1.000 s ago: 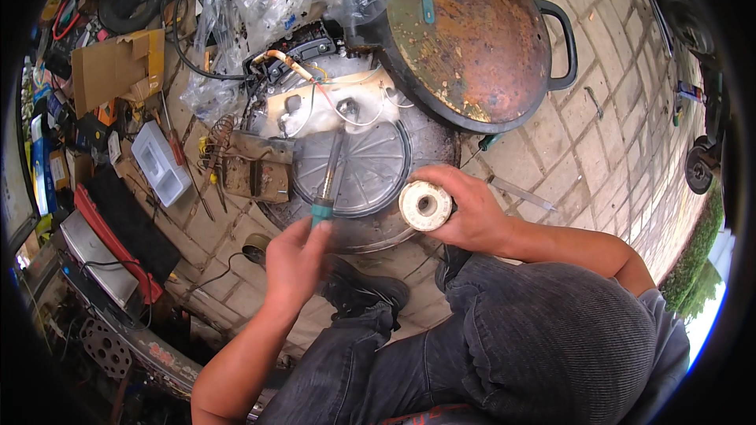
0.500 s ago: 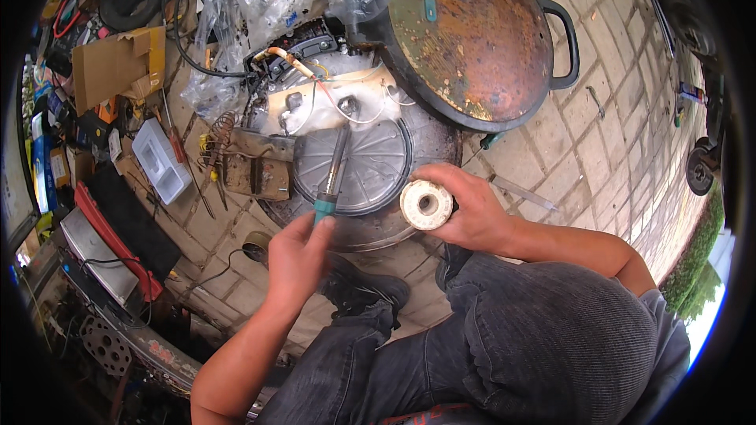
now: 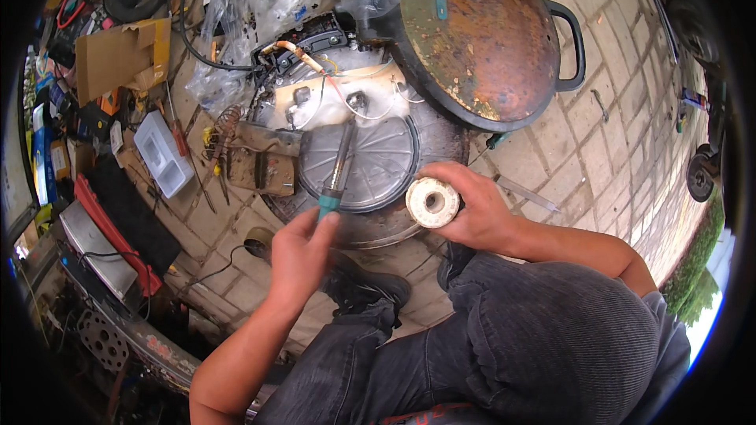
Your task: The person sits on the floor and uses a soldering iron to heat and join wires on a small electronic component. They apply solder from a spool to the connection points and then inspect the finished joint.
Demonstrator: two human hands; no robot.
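My left hand (image 3: 298,256) grips the teal handle of a soldering iron (image 3: 339,165), whose dark shaft points up over a round grey metal disc (image 3: 378,165). My right hand (image 3: 472,208) holds a white spool (image 3: 432,202) at the disc's lower right edge. Behind the disc sits a pale housing with wires and small metal caps (image 3: 323,106). Both forearms come in from below, over my dark trousers.
A large rusty round pan with a black handle (image 3: 480,31) lies at upper right on the paving. Clear plastic bags (image 3: 260,0), a cardboard box (image 3: 118,55), a white tray (image 3: 161,153), a small wooden block with a coil stand (image 3: 256,161) and tools crowd the left. A black shoe (image 3: 362,287) is below.
The soldering iron's tip has swung a little to the right and upward over the disc; the spool in my right hand stays almost where it was.
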